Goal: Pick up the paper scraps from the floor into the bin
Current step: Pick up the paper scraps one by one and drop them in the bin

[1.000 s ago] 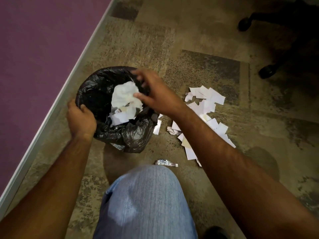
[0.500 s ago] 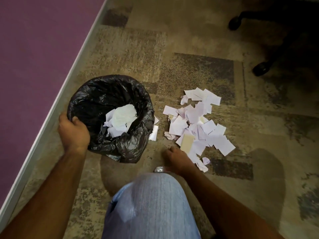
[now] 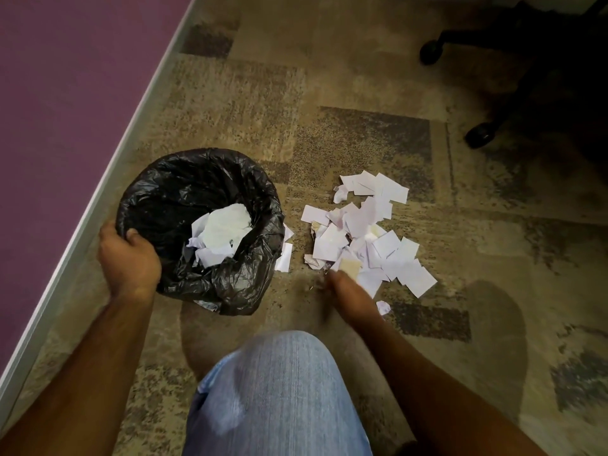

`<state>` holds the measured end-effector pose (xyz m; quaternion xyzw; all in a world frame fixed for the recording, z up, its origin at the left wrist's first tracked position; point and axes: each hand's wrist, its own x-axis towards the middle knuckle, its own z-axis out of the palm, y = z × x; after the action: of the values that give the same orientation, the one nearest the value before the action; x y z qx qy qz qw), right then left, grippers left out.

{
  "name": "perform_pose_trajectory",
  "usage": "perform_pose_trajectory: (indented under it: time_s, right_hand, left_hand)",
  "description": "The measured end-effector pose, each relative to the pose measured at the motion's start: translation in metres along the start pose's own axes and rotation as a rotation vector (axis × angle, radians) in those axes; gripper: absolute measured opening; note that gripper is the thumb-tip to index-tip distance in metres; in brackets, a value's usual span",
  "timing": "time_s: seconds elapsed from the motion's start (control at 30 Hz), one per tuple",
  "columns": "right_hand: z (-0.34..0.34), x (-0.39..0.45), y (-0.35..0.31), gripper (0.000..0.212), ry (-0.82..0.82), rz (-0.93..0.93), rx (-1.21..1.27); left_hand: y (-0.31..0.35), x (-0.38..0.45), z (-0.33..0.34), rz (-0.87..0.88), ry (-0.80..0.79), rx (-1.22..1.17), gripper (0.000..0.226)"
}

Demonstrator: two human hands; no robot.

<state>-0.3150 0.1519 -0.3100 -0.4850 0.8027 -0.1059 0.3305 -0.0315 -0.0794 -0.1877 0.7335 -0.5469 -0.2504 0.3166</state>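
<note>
Left hand grips bin (right hand blurred, perhaps holding something)

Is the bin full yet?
No. The bin holds paper scraps low inside; the black liner's inner wall shows above them.

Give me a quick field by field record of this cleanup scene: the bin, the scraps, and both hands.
bin: black-bagged bin on the carpet beside the purple wall, already holding white paper
scrap pile: loose paper scraps on the floor to the right of the bin
stray scraps: two pieces touching the bin's right side
left hand: left hand gripping the bin rim
right hand: right hand low at the pile's near edge, blurred, grasp unclear
task status: most scraps not yet in the bin
</note>
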Motion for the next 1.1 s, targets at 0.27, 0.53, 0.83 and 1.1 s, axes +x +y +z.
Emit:
perform_pose_trajectory:
  time_s: [0.27,0.53,0.83,1.1]
  right_hand:
    - [-0.061,0.036,0.034,0.061,0.191,0.087,-0.151]
    - [-0.036,0.037,0.023,0.115,-0.190,0.004,-0.510]
    - [-0.039,0.032,0.030,0.047,-0.091,-0.033,-0.492]
    - [-0.083,0.042,0.010,0.033,0.125,-0.004,-0.177]
  left_hand:
    - [-0.004,0.003,0.003,0.007,-0.001,-0.034,0.037]
    - [-0.004,0.002,0.003,0.004,0.008,-0.055,0.038]
    - [-0.004,0.003,0.004,0.012,0.018,-0.033,0.037]
    - [0.000,0.001,0.001,0.005,0.018,-0.029,0.035]
